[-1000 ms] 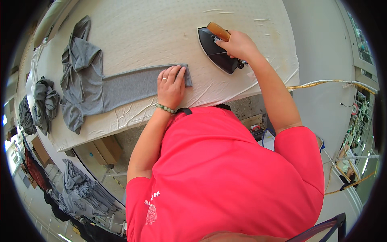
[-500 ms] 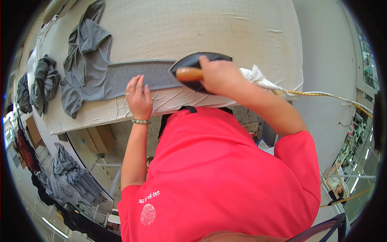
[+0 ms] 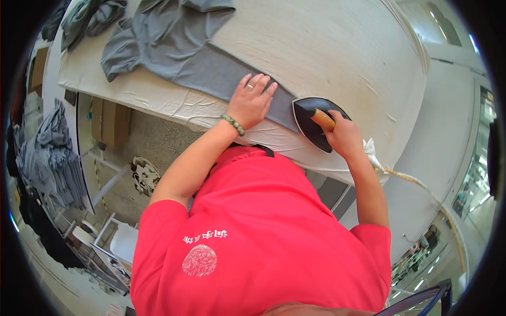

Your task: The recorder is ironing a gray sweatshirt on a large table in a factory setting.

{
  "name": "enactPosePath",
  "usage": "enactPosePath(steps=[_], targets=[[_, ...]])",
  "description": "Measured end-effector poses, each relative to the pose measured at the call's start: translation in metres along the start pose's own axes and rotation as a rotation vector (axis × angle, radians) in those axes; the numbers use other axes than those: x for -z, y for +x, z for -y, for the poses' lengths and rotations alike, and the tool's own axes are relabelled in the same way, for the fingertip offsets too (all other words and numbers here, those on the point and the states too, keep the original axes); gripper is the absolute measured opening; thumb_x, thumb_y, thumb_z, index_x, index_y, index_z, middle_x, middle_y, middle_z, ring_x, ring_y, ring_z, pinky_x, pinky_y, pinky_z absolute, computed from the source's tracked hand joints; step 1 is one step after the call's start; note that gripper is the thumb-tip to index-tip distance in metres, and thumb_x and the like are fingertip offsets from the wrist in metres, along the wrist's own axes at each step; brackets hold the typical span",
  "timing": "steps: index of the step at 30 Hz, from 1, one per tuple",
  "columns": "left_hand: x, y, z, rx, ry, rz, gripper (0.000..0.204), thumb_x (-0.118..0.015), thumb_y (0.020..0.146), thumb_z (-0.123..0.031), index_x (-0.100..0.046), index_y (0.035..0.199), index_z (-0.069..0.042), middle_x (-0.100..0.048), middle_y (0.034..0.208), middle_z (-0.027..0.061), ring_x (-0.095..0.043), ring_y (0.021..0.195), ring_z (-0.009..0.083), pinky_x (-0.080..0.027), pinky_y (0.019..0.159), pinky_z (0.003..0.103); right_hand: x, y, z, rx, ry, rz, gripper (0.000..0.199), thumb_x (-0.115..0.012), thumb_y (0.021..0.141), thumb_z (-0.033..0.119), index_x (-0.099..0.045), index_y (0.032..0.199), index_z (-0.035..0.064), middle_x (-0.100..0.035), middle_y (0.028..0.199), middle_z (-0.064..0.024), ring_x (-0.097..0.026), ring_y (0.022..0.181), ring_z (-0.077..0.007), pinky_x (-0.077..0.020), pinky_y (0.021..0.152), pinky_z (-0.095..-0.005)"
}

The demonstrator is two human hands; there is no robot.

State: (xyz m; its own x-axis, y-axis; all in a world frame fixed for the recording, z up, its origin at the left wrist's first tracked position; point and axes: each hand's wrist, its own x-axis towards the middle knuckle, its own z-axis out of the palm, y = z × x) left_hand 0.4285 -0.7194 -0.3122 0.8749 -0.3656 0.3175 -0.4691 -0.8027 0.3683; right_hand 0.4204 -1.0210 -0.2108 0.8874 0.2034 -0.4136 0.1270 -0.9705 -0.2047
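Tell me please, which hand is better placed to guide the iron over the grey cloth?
Likely the right hand: it grips the iron by its handle, while the left hand rests on the grey cloth.

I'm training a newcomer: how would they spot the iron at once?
On the big pale table, follow the spread grey garment to its right end. The iron is there, in the right grip: dark, pointed, with a brown handle, unlike the all-grey garment.

Pinkish-red short-sleeved shirt (image 3: 284, 231) with round white print (image 3: 200, 260), green bead bracelet (image 3: 232, 125), ring (image 3: 250, 86), dark-framed glasses (image 3: 446, 293)
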Motion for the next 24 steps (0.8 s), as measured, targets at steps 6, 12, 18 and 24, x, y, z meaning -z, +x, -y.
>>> enactPosePath(steps=[6, 12, 18, 24], targets=[[0.036, -0.001, 0.086, 0.113, 0.221, -0.003, 0.044, -0.068, 0.092, -0.024, -0.066, 0.135, -0.012, -0.062, 0.138, 0.0062, -0.059, 0.122, 0.024, -0.044, 0.104, 0.045, 0.012, 0.057, 0.056, 0.069, 0.0, -0.001, 0.036, -0.067, 0.096, 0.032, -0.063, 0.12, 0.0057, -0.074, 0.091, -0.0224, -0.072, 0.088, -0.0427, -0.0569, 0.078, -0.0535], [0.062, -0.009, 0.132, 0.158, 0.274, -0.006, 0.043, -0.068, 0.092, -0.027, -0.067, 0.132, -0.009, -0.063, 0.138, 0.005, -0.06, 0.118, 0.0217, -0.047, 0.092, 0.041, 0.031, 0.142, 0.16, 0.071, -0.012, 0.122, 0.036, -0.066, 0.097, 0.034, -0.066, 0.122, 0.0087, -0.074, 0.099, -0.0238, -0.07, 0.095, -0.0452, -0.0552, 0.081, -0.0541], [0.112, -0.062, 0.149, 0.174, -0.025, -0.035, 0.04, -0.07, 0.092, -0.019, -0.067, 0.129, -0.005, -0.068, 0.129, 0.0086, -0.064, 0.112, 0.0273, -0.049, 0.095, 0.042, 0.046, 0.188, 0.23, 0.056, -0.011, 0.144, 0.035, -0.067, 0.096, 0.031, -0.066, 0.122, 0.0082, -0.074, 0.104, -0.024, -0.07, 0.099, -0.0449, -0.0548, 0.083, -0.0541], [0.154, -0.129, 0.21, 1.098, -0.737, -0.345, 0.028, -0.065, 0.102, -0.016, -0.067, 0.126, -0.001, -0.07, 0.127, 0.0134, -0.069, 0.114, 0.0237, -0.054, 0.1, 0.038, 0.049, 0.145, 0.166, -0.248, 0.123, 0.02, 0.04, -0.07, 0.095, 0.029, -0.064, 0.128, 0.0052, -0.073, 0.104, -0.0256, -0.07, 0.099, -0.0461, -0.0546, 0.085, -0.0528]])
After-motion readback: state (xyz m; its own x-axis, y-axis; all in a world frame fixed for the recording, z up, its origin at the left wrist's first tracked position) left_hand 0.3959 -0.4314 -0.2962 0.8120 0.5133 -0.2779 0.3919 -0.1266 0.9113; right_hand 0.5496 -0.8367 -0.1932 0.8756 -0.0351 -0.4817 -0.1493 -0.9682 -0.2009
